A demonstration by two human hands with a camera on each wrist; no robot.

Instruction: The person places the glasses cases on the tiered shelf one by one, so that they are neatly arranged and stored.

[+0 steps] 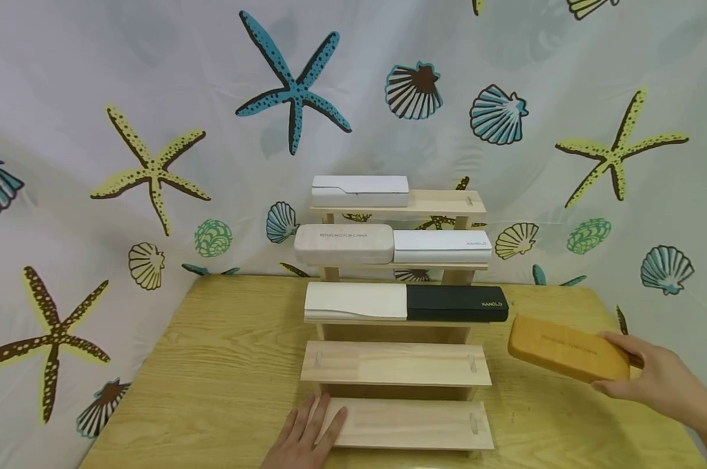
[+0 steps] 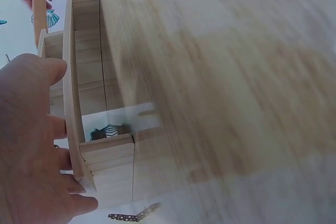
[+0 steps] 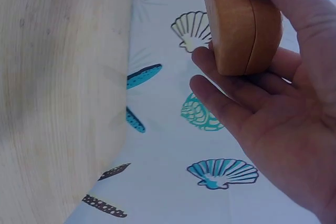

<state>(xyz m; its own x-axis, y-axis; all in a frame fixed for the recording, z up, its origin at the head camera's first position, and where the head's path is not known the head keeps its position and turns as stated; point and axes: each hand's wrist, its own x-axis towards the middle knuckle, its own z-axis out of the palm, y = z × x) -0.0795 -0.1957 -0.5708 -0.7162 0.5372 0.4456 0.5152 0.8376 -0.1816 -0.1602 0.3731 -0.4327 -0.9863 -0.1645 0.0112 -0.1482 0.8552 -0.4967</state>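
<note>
In the head view my right hand grips the right end of an orange-brown glasses case, held in the air right of a stepped wooden rack. The right wrist view shows the same case between thumb and fingers, a seam along its end. My left hand rests with fingers spread on the left end of the rack's lowest shelf. From the left wrist, that hand lies along the shelf's edge. Bare wood shows on the second-lowest shelf.
Higher shelves carry a cream case beside a black case, then a beige case beside a white case. A white case sits top left. Behind the wooden table hangs a shell-and-starfish curtain.
</note>
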